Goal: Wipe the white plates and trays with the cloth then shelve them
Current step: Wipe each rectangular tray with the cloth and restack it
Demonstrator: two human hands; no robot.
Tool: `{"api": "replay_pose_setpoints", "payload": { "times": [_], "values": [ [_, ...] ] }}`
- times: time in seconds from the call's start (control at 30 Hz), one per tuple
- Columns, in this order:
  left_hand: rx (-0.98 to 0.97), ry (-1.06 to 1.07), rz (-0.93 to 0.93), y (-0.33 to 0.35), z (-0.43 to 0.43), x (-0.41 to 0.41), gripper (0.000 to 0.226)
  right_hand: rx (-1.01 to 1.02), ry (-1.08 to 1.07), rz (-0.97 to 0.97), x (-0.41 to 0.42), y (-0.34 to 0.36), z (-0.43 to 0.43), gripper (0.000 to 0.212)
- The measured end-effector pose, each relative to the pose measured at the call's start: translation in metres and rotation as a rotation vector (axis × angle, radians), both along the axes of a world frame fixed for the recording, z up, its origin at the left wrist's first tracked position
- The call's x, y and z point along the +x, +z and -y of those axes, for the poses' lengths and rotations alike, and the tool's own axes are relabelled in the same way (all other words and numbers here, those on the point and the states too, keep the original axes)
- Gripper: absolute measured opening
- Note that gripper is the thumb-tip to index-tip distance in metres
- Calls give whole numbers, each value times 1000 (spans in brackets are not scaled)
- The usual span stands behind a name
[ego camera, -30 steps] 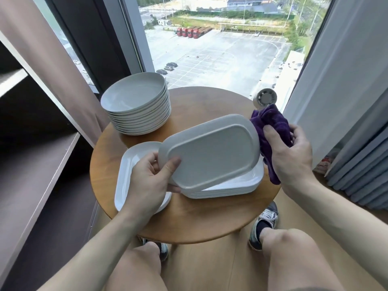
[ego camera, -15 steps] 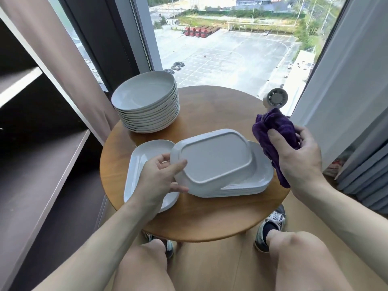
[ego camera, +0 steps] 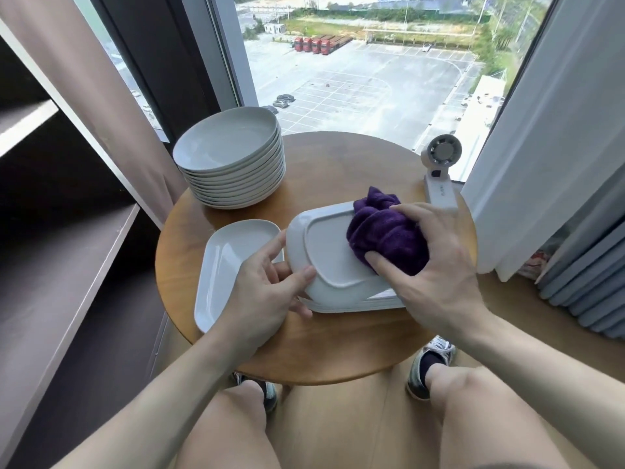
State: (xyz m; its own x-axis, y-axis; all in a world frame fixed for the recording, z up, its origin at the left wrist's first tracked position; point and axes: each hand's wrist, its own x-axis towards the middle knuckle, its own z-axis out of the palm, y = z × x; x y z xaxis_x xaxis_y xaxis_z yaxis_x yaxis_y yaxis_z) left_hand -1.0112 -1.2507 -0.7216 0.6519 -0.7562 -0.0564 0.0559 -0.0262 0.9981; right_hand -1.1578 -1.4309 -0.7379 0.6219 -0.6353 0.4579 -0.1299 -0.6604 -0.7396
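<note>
**Purple terry cloth (ego camera: 385, 235) bunched on an upturned white rectangular tray (ego camera: 324, 255)**

Dark wooden shelving (ego camera: 67, 265) fills the left side, next to the round wooden bench (ego camera: 338, 353) that carries the crockery. At the bench's far left stands a tall stack of white round plates (ego camera: 233, 164). Nearer the middle lies a low stack of white rectangular trays (ego camera: 372, 303). The upturned white rectangular tray lies bottom up over this stack, its left end jutting past it. Just to the left, a single white rectangular tray (ego camera: 226, 262) lies right way up, flat on the bench and partly under the left wrist.

The left hand (ego camera: 267, 292) grasps the upturned tray's left end. Its thumb lies on the raised foot rim and its fingers are curled round the edge.

The right hand (ego camera: 443, 265) is cupped over the purple terry cloth. Its fingers curve across the far side of the bundle and its thumb lies along the near side, touching the tray's base. It holds the cloth against the right half of the underside.

A small white fan on a stand (ego camera: 439, 170) sits at the bench's far right edge, apart from the cloth.
</note>
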Motion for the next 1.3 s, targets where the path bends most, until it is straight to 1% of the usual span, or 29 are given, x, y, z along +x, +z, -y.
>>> {"api": "replay_pose_setpoints", "payload": {
  "times": [0.1,0.2,0.33,0.43,0.53,0.6,0.67,0.8,0.9,0.97,1.03,1.1,1.2,1.3],
  "values": [
    [13,-4,64,-4,-1,2,61,-75,145,-25,0,0,-19,63],
    [-15,-57,138,-6,-2,2,57,-138,250,-43,-3,0,-37,64],
    [-74,-115,246,-1,-3,-4,62,-244,335,19,-5,3,-45,62],
    [-36,-93,366,0,-4,-6,63,-360,291,146,-4,8,-37,60],
    [-36,-65,390,-1,-4,-12,64,-436,222,257,-1,12,-25,58],
    [-26,-55,395,-2,-4,-16,61,-447,164,268,0,12,-16,56],
    [-15,-50,397,-3,-4,-17,59,-390,99,242,0,11,-7,56],
    [3,-35,355,-2,-4,-14,63,-130,-29,172,0,9,10,55],
    [4,-33,294,-2,-4,-12,63,-1,-132,109,0,8,20,52],
    [12,-21,200,-2,-4,-10,63,71,-176,36,0,6,25,51],
    [25,13,61,0,-2,-7,61,133,-188,-33,0,2,26,53],
    [24,32,-40,0,-1,-6,55,133,-168,-89,0,-2,22,54],
    [23,19,-101,0,0,-4,46,62,-125,-119,-2,-4,11,55],
    [28,8,-135,-1,-1,-5,43,-12,-37,-127,-3,-1,-7,56]
  ]
}}
